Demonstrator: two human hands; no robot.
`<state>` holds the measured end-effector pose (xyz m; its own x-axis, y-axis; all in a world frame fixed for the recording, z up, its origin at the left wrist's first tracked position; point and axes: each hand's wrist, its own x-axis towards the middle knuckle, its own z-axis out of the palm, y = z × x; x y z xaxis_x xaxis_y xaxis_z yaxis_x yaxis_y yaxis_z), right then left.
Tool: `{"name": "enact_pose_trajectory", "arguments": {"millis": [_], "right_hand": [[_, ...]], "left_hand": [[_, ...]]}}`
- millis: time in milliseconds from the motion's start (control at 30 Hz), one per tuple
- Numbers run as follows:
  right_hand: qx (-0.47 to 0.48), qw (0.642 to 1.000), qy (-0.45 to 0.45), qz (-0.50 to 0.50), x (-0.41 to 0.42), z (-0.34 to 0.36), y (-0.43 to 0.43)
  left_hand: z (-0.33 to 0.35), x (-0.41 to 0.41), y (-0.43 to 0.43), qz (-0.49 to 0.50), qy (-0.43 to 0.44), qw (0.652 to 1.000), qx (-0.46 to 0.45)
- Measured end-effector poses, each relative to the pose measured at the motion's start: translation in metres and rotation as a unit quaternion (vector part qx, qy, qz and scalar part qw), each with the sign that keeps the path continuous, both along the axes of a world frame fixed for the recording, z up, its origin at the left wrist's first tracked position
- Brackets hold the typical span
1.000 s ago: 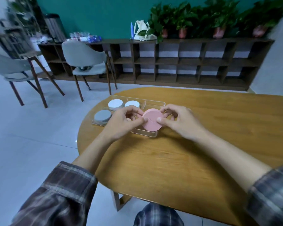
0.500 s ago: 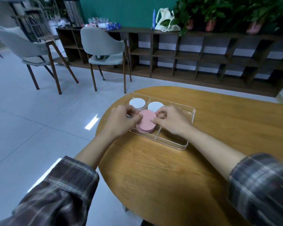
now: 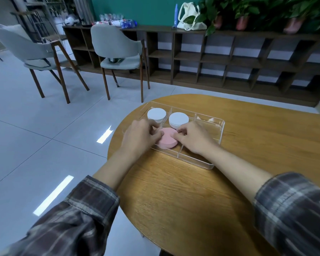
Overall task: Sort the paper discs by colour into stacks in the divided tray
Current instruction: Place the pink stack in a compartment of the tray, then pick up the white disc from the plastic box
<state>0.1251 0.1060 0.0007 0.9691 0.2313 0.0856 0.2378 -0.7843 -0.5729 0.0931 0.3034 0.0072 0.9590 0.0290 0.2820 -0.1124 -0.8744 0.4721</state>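
Note:
A clear divided tray [image 3: 217, 143] lies on the wooden table near its far left end. A pink stack of discs [image 3: 167, 139] sits in a near compartment. My left hand [image 3: 140, 137] grips its left side and my right hand [image 3: 193, 138] pinches its right edge. Two whitish stacks stand in the far compartments: one at the far left [image 3: 156, 114], one beside it [image 3: 178, 119]. My left hand hides the near left compartment.
The round table edge [image 3: 115, 145] drops to a tiled floor on the left. Two grey chairs [image 3: 118, 52] stand beyond the table. A long dark shelf [image 3: 229, 58] with plants and a bag lines the green wall.
The pink stack has come down from being held up and tilted to lying flat in its compartment, both hands still on it. My view has swung left.

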Motion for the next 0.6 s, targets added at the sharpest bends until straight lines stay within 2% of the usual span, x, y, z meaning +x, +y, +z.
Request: {"name": "enact_pose_trajectory", "arguments": {"millis": [167, 267, 600], "right_hand": [[0.058, 0.997, -0.053, -0.027, -0.015, 0.012, -0.018], [0.094, 0.992, -0.085, -0.026, -0.030, 0.026, -0.050], [0.079, 0.987, -0.102, -0.096, -0.112, 0.051, -0.213]], "left_hand": [[0.012, -0.014, -0.017, -0.031, -0.034, 0.999, 0.022], [0.023, -0.023, -0.038, -0.091, -0.023, 0.995, 0.012], [0.043, -0.051, -0.180, -0.286, 0.011, 0.957, 0.051]]}}
